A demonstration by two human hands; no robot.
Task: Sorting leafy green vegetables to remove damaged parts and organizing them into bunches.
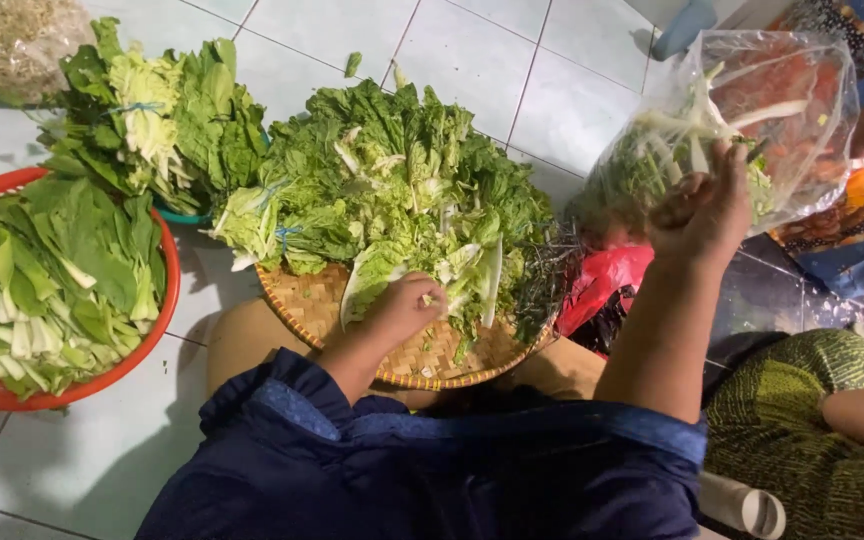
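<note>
My left hand (pixel 407 305) rests on a woven bamboo tray (pixel 317 305) and is closed on a pale green leaf from the heap of leafy greens (pixel 392 180) piled on it. My right hand (pixel 702 210) is raised to the right and grips the side of a clear plastic bag (pixel 802 110) that holds cut green and white vegetable stalks. The tray lies across my lap, over my dark blue clothing.
A red plastic basket (pixel 167 300) of cut greens stands at the left on the white tiled floor. More bundled greens (pixel 157 115) lie behind it. A red bag (pixel 607 280) sits beside the tray. Another person in green patterned clothing (pixel 812 420) sits at the right.
</note>
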